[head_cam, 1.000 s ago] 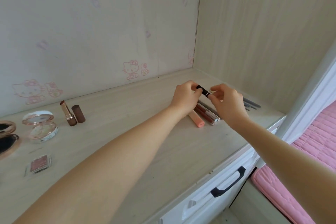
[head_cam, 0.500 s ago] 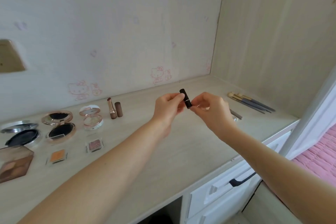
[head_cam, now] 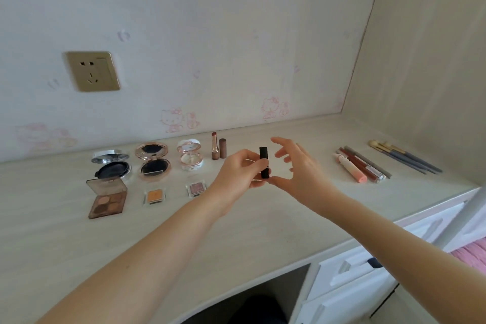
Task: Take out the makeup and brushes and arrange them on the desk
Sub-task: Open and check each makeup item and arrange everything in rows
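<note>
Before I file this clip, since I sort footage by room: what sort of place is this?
Most likely a bedroom, at a built-in desk used as a vanity. The wallpaper is printed with pink cartoon cats, pink bedding shows at the right edge beside white drawers, and makeup is laid out.

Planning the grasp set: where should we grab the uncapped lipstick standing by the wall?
Pinch the lower barrel of the uncapped lipstick, coming from the front. It stands upright with the bullet exposed on top, and its cap stands close on its right, so a top or side grasp looks risky.
</note>
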